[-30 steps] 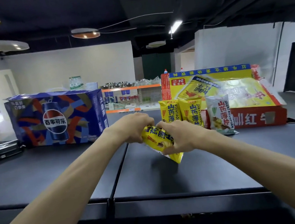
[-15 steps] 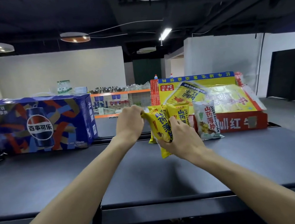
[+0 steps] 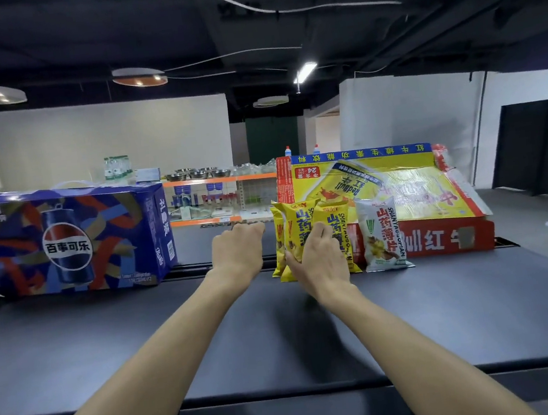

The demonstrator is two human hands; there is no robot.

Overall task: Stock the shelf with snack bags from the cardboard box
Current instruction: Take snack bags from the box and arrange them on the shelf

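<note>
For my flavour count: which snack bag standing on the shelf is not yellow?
The white bag at the right end of the row; the yellow bags stand left of it, one gripped by the right hand.

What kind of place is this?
Probably a shop or stockroom: yellow snack bags stand on a dark flat shelf, a blue cardboard cola case sits beside them, and orange-edged racks of goods stand behind.

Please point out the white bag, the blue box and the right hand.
white bag [image 3: 382, 232]: head view, middle of its front.
blue box [image 3: 66, 241]: head view, logo on its front.
right hand [image 3: 320, 257]: head view, back of the hand.
</note>
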